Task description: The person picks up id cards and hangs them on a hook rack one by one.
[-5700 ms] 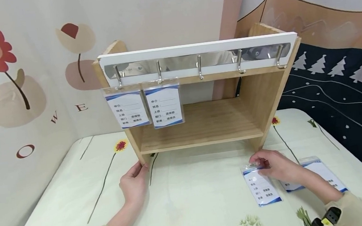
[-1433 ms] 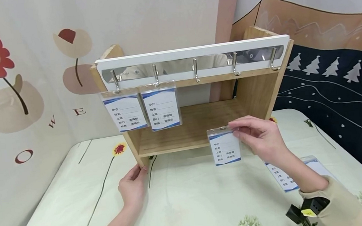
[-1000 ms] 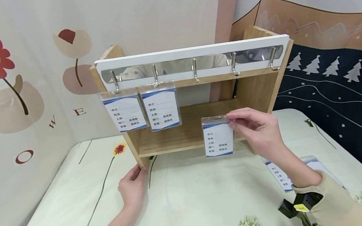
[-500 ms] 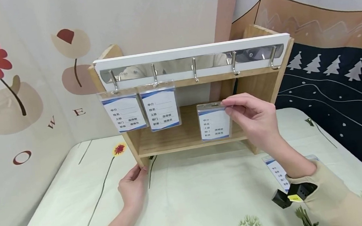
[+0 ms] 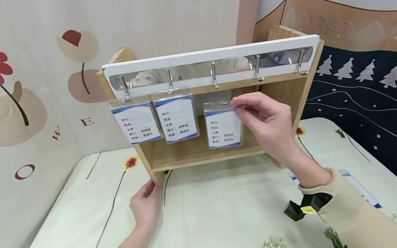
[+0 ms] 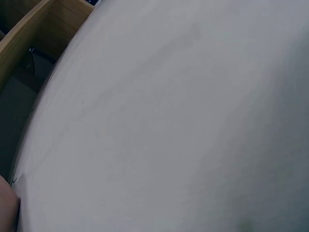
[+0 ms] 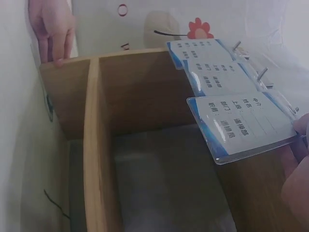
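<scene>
My right hand (image 5: 270, 127) pinches a plastic badge holder (image 5: 224, 129) by its upper right corner. It hangs face-forward in front of the wooden shelf (image 5: 183, 154), just below the middle hook (image 5: 214, 75), apart from it. Two matching badge holders, one far left (image 5: 136, 123) and one beside it (image 5: 177, 119), hang on the first two hooks. At the shelf's lower left leg, my left hand (image 5: 146, 205) grips the wood between thumb and fingers. The right wrist view shows the held badge holder (image 7: 241, 125) nearest, with the hung ones behind.
Another badge holder (image 5: 360, 188) lies on the flowered tablecloth (image 5: 207, 211), partly hidden by my right forearm. Two hooks to the right, the fourth (image 5: 258, 68) and the end one (image 5: 302, 62), carry nothing. A patterned wall covering (image 5: 181, 18) stands behind the shelf.
My right hand has picked the badge holder up from the tablecloth and raised it leftward, toward the middle hook. My left hand stays on the shelf leg.
</scene>
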Available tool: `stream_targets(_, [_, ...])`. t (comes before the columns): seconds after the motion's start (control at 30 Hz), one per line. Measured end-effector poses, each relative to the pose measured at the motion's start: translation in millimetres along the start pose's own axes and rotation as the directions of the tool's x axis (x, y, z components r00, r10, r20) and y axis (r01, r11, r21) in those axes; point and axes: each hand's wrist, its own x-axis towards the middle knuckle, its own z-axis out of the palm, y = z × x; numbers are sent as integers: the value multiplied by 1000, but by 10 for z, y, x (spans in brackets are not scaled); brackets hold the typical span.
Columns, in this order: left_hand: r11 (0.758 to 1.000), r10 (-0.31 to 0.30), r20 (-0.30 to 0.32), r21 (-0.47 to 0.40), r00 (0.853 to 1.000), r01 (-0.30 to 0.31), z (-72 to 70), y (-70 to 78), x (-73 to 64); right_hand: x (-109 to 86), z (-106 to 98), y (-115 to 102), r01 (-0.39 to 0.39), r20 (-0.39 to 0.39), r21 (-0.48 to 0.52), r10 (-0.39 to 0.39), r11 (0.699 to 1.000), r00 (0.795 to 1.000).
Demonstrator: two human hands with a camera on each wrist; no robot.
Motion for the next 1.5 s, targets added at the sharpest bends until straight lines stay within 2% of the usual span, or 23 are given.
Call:
stream_targets(0.27, [1000,-6,5,-1,1000,6,1,13,-13,105,123,9,63,-48,35,-62,997,997])
stream_targets(0.57, [1000,-14,12,0,1000,14,-19,15,-8,235,275,-29,128,-152,94,-113,987,982])
stream_targets(0.8, [1000,-10,2,10,1000,10,-14,22,-4,236,339,-17,110,-222,43,-98,993,970])
stream_targets(1.0, [1000,-7,1,12,1000,7,-14,25,-15,228,317,5,107,-192,-16,-109,994,975])
stream_targets(1.17, [1000,-12,8,17,1000,12,-25,33,-17,240,290,-41,73,-160,-44,-79,996,984])
stream_targets(1.33, [1000,-23,32,3,999,22,-20,6,-19,240,265,-140,-19,-149,-56,10,998,989])
stream_targets(1.5, [1000,-9,23,-3,1000,9,-9,-4,0,262,257,-219,-96,-137,-65,86,993,987])
